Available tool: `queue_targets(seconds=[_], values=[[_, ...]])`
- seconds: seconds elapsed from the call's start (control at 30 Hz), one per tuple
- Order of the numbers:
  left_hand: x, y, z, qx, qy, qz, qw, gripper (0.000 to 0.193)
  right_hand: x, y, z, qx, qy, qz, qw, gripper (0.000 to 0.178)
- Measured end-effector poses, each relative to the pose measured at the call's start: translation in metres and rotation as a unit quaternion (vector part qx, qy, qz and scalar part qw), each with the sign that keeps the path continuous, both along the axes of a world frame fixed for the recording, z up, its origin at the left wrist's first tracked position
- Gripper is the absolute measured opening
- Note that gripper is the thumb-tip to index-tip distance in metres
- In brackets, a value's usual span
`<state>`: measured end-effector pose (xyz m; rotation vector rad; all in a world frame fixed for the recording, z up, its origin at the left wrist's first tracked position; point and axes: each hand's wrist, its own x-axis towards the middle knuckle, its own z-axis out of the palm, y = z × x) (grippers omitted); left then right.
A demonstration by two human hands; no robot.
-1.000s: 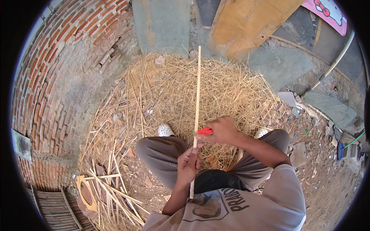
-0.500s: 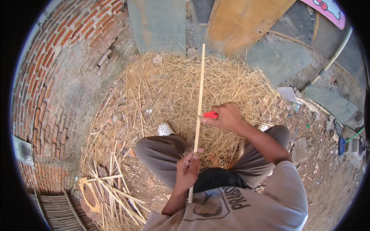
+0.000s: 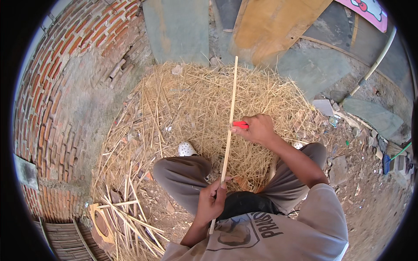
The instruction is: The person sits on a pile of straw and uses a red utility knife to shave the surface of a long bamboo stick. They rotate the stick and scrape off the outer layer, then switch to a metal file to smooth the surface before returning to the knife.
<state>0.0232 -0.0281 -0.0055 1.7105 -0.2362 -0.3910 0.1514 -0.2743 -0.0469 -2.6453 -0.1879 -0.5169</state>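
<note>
A long, pale wooden strip point(image 3: 233, 93) runs up and away from my lap, leaning slightly right at its far end. My left hand point(image 3: 212, 201) is closed around its lower part, and the strip's near end pokes out below by my shirt. Farther up, my right hand point(image 3: 257, 129) grips a red-handled cutter point(image 3: 240, 125) against the right side of the strip. Its blade is too small to make out. Beneath the strip spreads a heap of thin straw-like shavings point(image 3: 191, 104) between and beyond my bent legs.
Several loose strips point(image 3: 130, 222) lie in a pile at the lower left, beside a yellow board piece point(image 3: 102, 224). A brick wall point(image 3: 56, 113) rises on the left. Grey and orange panels point(image 3: 261, 30) lean at the back. A pale pipe point(image 3: 378, 63) and rubble are at the right.
The strip has shifted slightly toward me, its far end moving a little right. My right hand with the cutter has moved slightly right and up; my left hand has dropped slightly with the strip.
</note>
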Motion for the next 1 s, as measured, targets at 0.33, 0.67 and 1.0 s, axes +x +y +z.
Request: queue_targets(seconds=[0.33, 0.67, 1.0], values=[[0.002, 0.010, 0.006, 0.174, -0.210, -0.025, 0.962, 0.029, 0.001, -0.002, -0.005, -0.013, -0.097, 0.050, 0.994, 0.067], [-0.026, 0.029, -0.005, 0.174, -0.138, -0.031, 0.975, 0.031, 0.018, -0.035, -0.007, 0.004, 0.043, -0.045, 0.998, 0.077], [0.012, 0.006, 0.005, 0.197, -0.216, 0.070, 0.954, 0.013, -0.047, 0.049, 0.008, 0.003, -0.015, 0.179, 0.984, 0.064]])
